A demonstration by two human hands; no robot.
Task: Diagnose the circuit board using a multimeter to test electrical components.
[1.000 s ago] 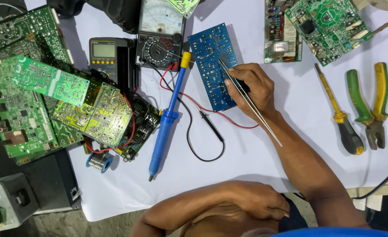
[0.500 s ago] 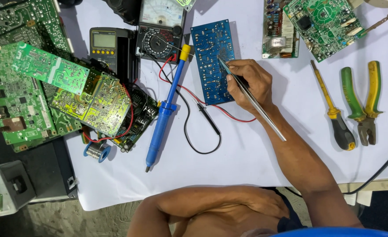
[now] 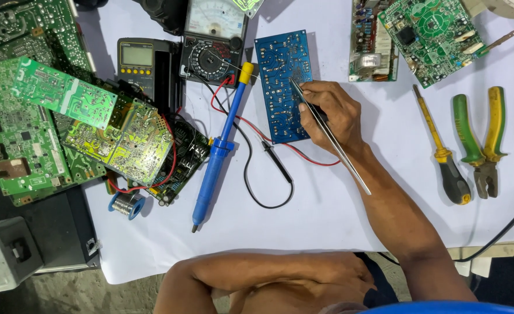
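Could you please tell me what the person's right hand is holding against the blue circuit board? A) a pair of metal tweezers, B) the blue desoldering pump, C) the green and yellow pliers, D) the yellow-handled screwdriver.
A: the right hand grips thin metal tweezers with the tips on the blue circuit board, while the pump, screwdriver and pliers lie untouched on the table.

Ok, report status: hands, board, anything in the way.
Right hand holds tweezers, tips on blue circuit board. Left hand idle at table edge. Red probe lead runs beside the board.
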